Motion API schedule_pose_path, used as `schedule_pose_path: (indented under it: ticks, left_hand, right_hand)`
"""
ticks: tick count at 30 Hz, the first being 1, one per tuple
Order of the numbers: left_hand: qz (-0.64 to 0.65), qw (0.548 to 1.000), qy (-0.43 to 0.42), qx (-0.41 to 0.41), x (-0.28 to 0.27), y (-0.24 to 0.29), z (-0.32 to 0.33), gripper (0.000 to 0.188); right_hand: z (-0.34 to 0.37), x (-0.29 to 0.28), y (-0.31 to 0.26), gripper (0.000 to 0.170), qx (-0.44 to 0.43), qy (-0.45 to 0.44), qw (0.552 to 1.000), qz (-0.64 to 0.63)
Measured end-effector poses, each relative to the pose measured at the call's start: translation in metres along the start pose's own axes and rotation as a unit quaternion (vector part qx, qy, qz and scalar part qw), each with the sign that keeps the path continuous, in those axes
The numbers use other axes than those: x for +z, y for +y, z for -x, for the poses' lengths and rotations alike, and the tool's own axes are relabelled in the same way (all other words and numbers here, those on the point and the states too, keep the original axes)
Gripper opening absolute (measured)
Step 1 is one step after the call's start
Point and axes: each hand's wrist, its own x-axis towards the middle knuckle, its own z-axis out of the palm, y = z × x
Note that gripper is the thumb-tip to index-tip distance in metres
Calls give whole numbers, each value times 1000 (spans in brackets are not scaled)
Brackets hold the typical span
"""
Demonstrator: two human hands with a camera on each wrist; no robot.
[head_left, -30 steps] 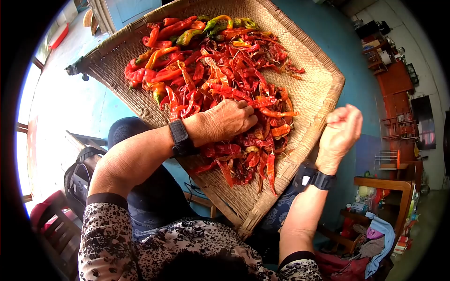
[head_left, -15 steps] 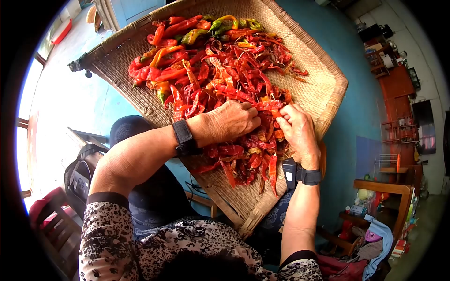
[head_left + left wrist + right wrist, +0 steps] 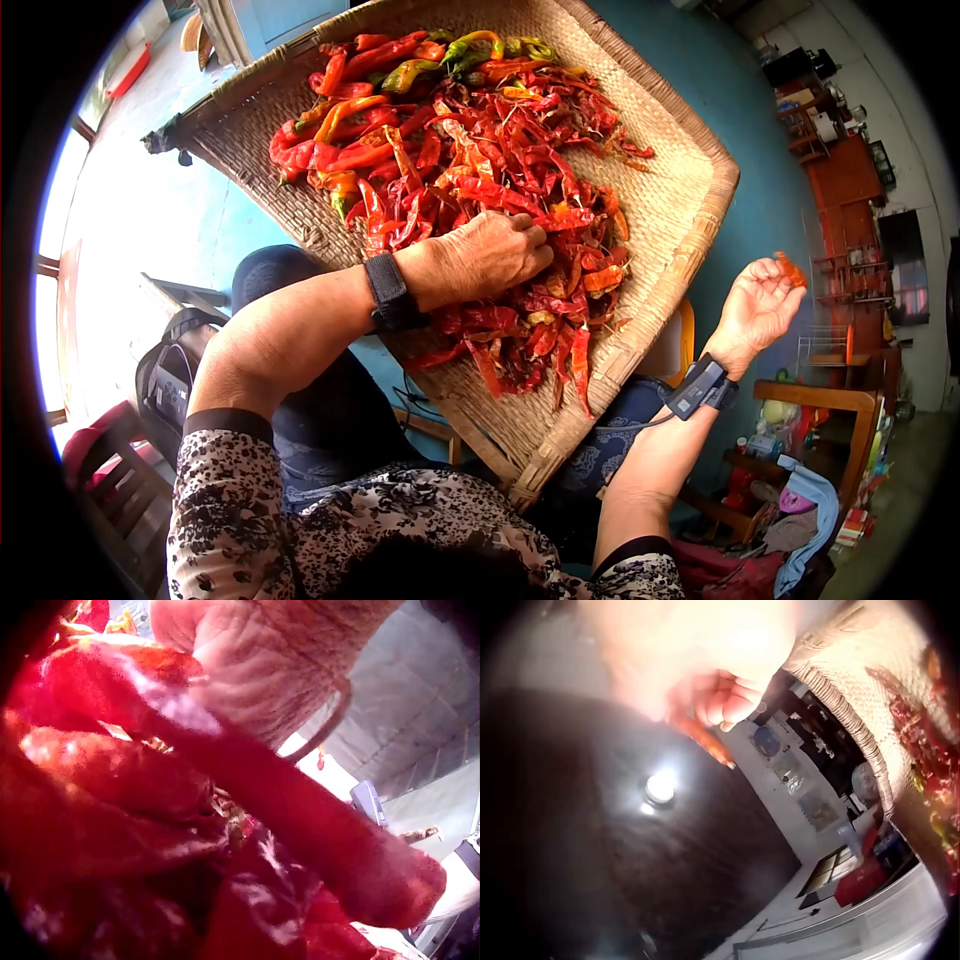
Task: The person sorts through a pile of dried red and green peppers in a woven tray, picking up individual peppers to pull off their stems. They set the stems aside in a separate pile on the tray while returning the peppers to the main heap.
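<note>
Red dried chili peppers [image 3: 500,170] lie heaped in a woven tray [image 3: 690,150] tilted across the person's lap. The left hand [image 3: 485,255] rests on the near part of the heap with its fingers bent down. Its fingertips are hidden, and I cannot tell whether they grip a chili. In the left wrist view its palm side [image 3: 262,667] sits behind a long red chili [image 3: 300,817]. Beyond the tray's right rim, the right hand [image 3: 755,310] pinches a small orange-red chili [image 3: 791,270]. The same chili [image 3: 705,739] sticks out from its fingers in the right wrist view.
Fresher, plump red and green chilies [image 3: 405,78] lie at the tray's far side. An orange-rimmed thing [image 3: 686,335] shows partly under the tray's right edge. To the right stands a wooden chair [image 3: 820,392] with clothes on it; a chair [image 3: 125,490] stands at left.
The right hand came in from beyond the right rim to the heap beside the left hand, then went back out to the right with a chili. The left hand has stayed in place.
</note>
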Motion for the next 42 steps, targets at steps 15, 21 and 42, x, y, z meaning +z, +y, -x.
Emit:
schedule_pose_path:
  ticks: [15, 21, 42]
  left_hand:
    - [5, 1000, 0, 2, 0, 0, -3, 10]
    - [-9, 1000, -1, -1, 0, 1, -1, 12]
    - [-6, 1000, -8, 3, 3, 0, -4, 11]
  right_hand:
    - [60, 44, 82, 34, 146, -419, 492, 749]
    - [58, 48, 83, 18, 181, -391, 493, 756]
    - [60, 52, 77, 7, 142, -372, 528, 750]
